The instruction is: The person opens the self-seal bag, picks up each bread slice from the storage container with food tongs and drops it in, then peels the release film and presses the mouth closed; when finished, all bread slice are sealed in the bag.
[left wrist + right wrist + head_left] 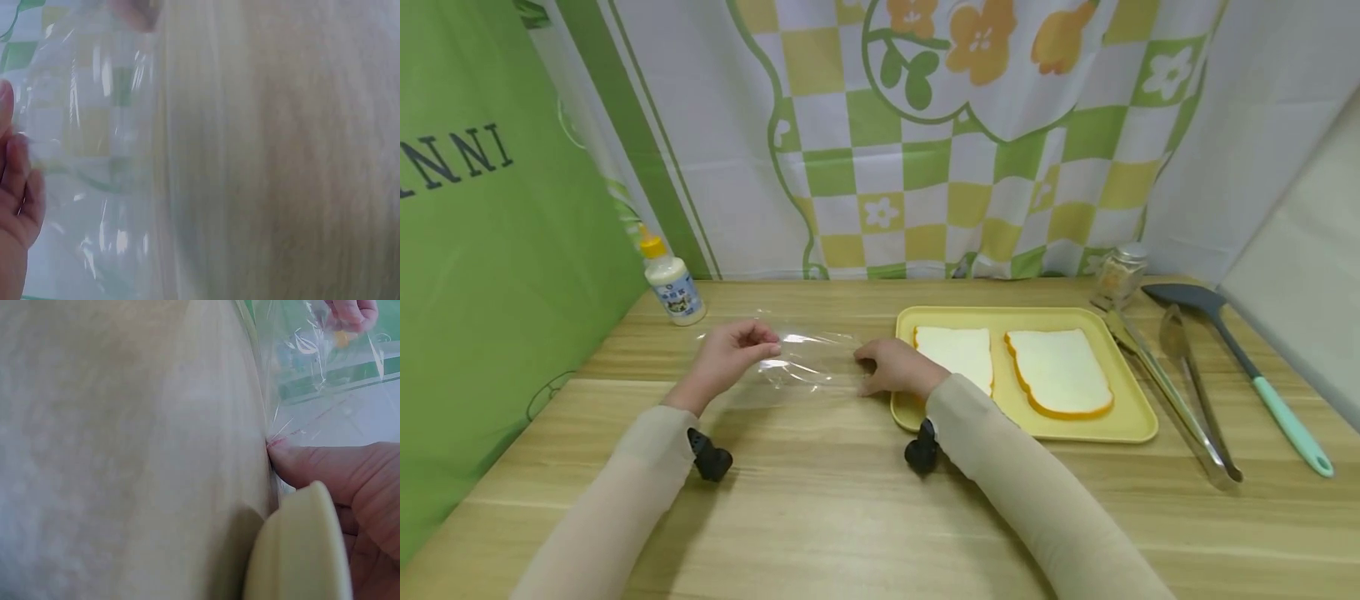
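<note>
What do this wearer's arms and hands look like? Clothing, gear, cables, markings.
Left sleeve and right sleeve: long, plain, pale beige, no print or logo visible. Left hand and right hand: bare, no gloves. A small, rounded black device sits at each cuff, left device and right device. No cables visible on either arm.

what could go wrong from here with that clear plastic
The clear plastic is thin and creased, spanning between the left hand and right hand, so it might tear or slip if pulled hard. The right hand is also close beside the tray and left bread slice, so a sideways move could bump them.
</note>
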Available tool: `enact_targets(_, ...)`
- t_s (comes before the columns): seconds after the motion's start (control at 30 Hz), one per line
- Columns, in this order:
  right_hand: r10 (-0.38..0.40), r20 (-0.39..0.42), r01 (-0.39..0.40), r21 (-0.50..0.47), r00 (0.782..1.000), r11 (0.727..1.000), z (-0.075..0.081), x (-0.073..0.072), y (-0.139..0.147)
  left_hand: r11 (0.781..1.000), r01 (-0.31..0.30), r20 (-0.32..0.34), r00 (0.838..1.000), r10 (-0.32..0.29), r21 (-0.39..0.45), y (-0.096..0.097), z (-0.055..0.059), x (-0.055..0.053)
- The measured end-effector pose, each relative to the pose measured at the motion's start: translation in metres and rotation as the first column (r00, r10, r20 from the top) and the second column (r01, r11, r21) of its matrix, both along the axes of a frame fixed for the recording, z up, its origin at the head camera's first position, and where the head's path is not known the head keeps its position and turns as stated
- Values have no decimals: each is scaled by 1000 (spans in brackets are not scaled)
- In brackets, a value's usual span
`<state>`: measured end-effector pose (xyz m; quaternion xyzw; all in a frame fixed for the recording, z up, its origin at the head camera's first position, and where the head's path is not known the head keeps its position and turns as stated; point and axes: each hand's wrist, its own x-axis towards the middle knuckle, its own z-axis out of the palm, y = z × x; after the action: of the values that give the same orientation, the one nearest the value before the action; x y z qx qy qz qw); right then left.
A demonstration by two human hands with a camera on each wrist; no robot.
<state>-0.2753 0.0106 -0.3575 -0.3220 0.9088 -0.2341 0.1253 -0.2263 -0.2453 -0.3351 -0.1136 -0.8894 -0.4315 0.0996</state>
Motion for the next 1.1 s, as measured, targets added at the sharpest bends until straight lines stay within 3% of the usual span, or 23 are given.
enact_targets(0.23, -24, 9, 24, -7, 1000, 1000, 4, 0, 6, 989, 145, 68, 987, -147, 25, 3, 1, 0)
enact_targets(0.43, -39, 172, 67, -157, 984, 985, 14, 6, 21, 984, 178, 125, 977, -172, -31, 14, -8, -2)
enact_targets(0.5, -44, 187, 80, -188, 981, 979, 23, 10, 34, 982, 183, 140, 974, -176, -38, 18, -9, -2)
enact_targets(0.63, -75, 146, 108, -235, 986, 966, 45, 22, 69, 983, 177, 145, 975, -169, -41, 23, -9, -3)
enact_targets(0.77, -139, 99, 160, -249, 985, 955, 63, 35, 108, 981, 184, 109, 978, -177, -57, 24, -8, -2)
enact_targets(1.1, -325, 25, 325, -168, 945, 931, 73, 63, 204, 984, 172, 88, 982, -167, -52, 20, -14, 5)
